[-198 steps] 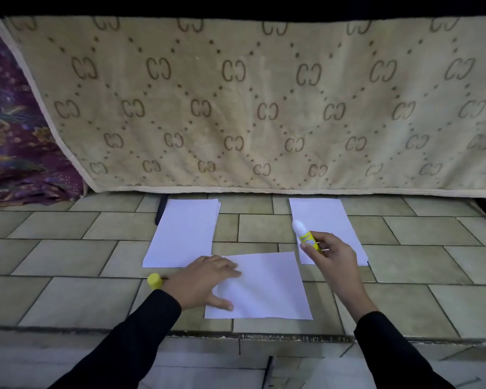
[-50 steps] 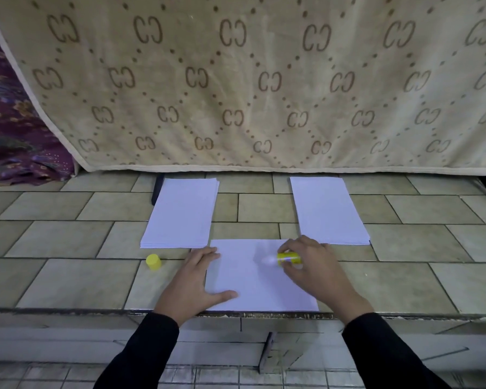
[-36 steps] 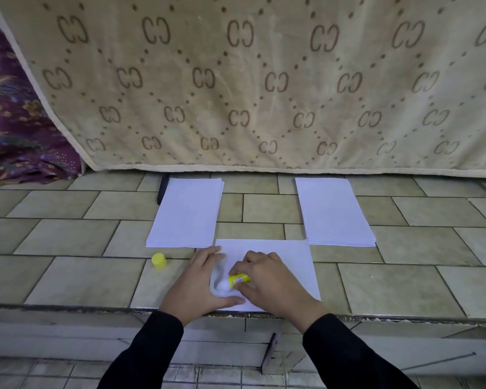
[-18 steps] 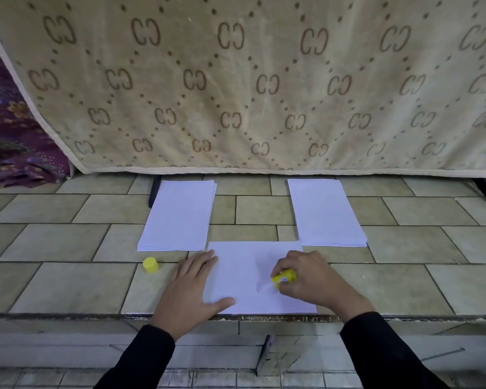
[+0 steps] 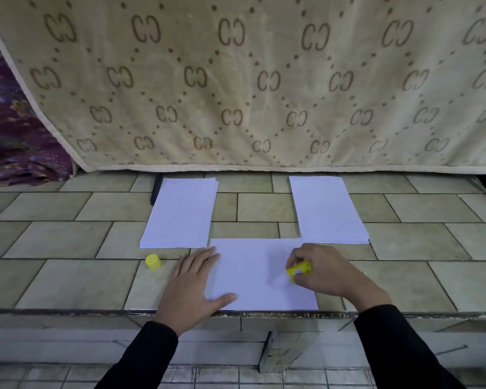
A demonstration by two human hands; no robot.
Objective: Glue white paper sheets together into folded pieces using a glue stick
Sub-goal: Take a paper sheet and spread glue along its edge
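Two hands on a smooth white sheet [image 5: 253, 273]: left hand [image 5: 192, 287] flat, right hand [image 5: 326, 272] around a cylindrical yellow glue stick [image 5: 299, 270].

This looks to me like a home: a beige logo-patterned blanket [image 5: 264, 94] hangs across the far side, purple floral cloth [image 5: 11, 141] bunches at far left, and paper stacks [image 5: 180, 211] lie straight on a chipped tiled ledge [image 5: 68, 282].

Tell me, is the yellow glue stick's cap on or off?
Off: the small yellow cap stands alone on the tiles, apart from the yellow glue stick gripped by the right hand.
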